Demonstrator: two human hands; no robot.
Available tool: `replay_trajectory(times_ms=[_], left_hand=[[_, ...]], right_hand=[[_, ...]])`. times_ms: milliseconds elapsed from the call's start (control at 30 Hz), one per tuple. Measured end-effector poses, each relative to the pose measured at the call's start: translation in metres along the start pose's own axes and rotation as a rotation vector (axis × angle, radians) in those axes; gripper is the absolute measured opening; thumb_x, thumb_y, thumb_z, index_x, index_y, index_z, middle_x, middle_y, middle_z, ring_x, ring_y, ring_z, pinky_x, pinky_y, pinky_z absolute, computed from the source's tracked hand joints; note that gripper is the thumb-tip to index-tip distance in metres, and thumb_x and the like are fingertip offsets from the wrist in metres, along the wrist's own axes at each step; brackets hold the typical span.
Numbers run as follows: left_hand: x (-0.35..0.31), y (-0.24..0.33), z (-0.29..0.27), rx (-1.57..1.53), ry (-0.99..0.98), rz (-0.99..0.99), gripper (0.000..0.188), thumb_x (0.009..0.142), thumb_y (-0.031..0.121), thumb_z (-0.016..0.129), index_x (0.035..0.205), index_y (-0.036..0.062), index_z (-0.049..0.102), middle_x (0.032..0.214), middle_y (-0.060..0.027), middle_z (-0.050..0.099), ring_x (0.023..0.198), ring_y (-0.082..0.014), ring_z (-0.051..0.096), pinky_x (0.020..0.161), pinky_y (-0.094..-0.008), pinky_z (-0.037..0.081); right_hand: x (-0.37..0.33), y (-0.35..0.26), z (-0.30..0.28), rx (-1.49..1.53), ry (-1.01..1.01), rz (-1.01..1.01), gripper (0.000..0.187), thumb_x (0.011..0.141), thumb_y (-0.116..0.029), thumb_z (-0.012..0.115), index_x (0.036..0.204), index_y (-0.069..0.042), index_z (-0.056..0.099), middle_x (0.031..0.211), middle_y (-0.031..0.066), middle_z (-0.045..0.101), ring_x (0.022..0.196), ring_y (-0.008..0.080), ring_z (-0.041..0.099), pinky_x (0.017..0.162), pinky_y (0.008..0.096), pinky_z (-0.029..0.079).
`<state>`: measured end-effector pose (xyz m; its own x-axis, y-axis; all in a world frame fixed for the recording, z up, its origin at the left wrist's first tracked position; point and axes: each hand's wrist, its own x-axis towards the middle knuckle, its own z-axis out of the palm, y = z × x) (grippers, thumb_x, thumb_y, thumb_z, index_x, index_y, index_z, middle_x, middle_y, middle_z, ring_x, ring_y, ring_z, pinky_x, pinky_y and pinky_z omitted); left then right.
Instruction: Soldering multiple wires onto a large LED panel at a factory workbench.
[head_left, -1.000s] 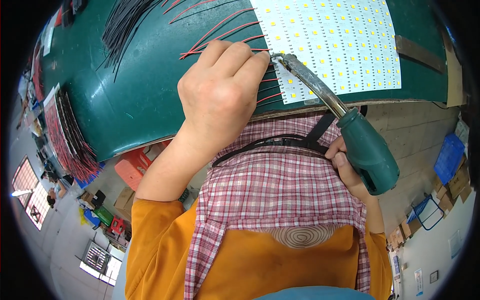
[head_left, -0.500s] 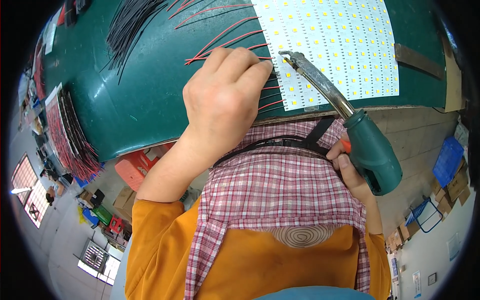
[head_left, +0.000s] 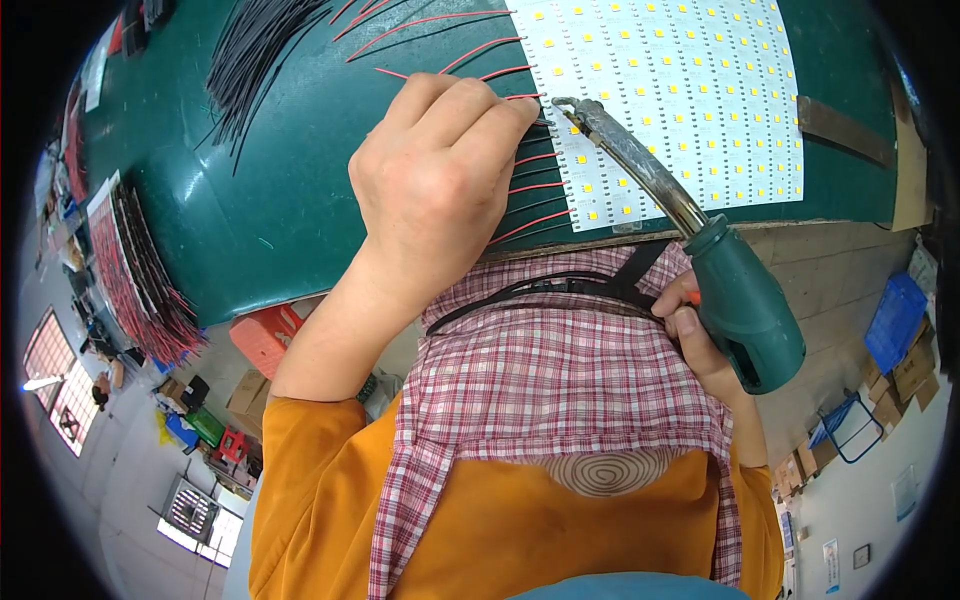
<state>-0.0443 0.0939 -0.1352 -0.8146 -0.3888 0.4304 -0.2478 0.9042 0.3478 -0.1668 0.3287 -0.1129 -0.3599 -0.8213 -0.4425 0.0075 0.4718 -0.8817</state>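
A white LED board [head_left: 690,110] with rows of small yellow chips lies on the green tabletop. Red wires [head_left: 545,188] and black wires stick out from its left edge. My left hand [head_left: 435,175] is closed in a pinch beside that edge, with a short dark wire [head_left: 544,122] showing at its fingertips; the rest of the wire is hidden by the hand. My right hand [head_left: 705,345] grips a soldering iron [head_left: 750,310] with a green handle. Its bent metal tip is just over the board's left edge, near the left fingertips; whether it touches cannot be told.
A bundle of black wires [head_left: 250,65] lies at the far left of the table. Stacked boards with red and black wires [head_left: 140,270] sit at the left edge. A flat metal bar [head_left: 845,130] lies right of the board. An orange stool [head_left: 265,335] stands below the table.
My left hand has shifted slightly left, and a dark wire now shows at its fingertips. The board has slid a little toward me. The soldering iron has barely moved.
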Motion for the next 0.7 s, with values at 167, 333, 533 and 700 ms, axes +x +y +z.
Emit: replay_trajectory(times_ms=[167, 333, 533, 700], left_hand=[[-0.002, -0.002, 0.001, 0.029, -0.011, 0.01, 0.023, 0.062, -0.005, 0.066, 0.081, 0.0073, 0.067, 0.07, -0.0025, 0.059, 0.068, -0.0188, 0.057, 0.057, -0.0279, 0.046], [0.002, 0.006, -0.001, 0.081, -0.045, 0.002, 0.022, 0.062, -0.004, 0.066, 0.081, 0.0075, 0.067, 0.07, -0.002, 0.059, 0.068, -0.0189, 0.057, 0.057, -0.028, 0.047], [-0.001, 0.004, -0.001, 0.086, -0.044, -0.002, 0.021, 0.063, -0.003, 0.066, 0.081, 0.0075, 0.066, 0.069, -0.0019, 0.058, 0.067, -0.0189, 0.057, 0.056, -0.0282, 0.047], [-0.005, -0.001, 0.006, 0.159, 0.045, 0.074, 0.014, 0.061, 0.006, 0.061, 0.074, 0.0095, 0.064, 0.07, 0.0012, 0.054, 0.068, -0.015, 0.056, 0.049, -0.0242, 0.044]], right_hand=[[0.001, 0.0, 0.002, -0.064, 0.006, -0.005, 0.013, 0.086, -0.015, 0.056, 0.089, -0.002, 0.056, 0.077, 0.0025, 0.057, 0.063, 0.0067, 0.047, 0.059, 0.0218, 0.042], [0.003, -0.005, -0.001, 0.058, 0.0, 0.023, 0.01, 0.086, -0.012, 0.055, 0.089, -0.003, 0.056, 0.078, 0.0038, 0.057, 0.063, 0.0069, 0.047, 0.059, 0.0219, 0.041], [0.002, -0.002, -0.001, 0.156, 0.059, -0.002, 0.008, 0.083, -0.005, 0.059, 0.09, -0.003, 0.061, 0.081, 0.0049, 0.064, 0.074, 0.0133, 0.061, 0.067, 0.0266, 0.049], [0.002, 0.013, -0.005, 0.05, 0.039, 0.046, 0.012, 0.079, -0.003, 0.062, 0.091, -0.002, 0.062, 0.08, 0.0052, 0.067, 0.074, 0.0132, 0.064, 0.065, 0.0249, 0.05]])
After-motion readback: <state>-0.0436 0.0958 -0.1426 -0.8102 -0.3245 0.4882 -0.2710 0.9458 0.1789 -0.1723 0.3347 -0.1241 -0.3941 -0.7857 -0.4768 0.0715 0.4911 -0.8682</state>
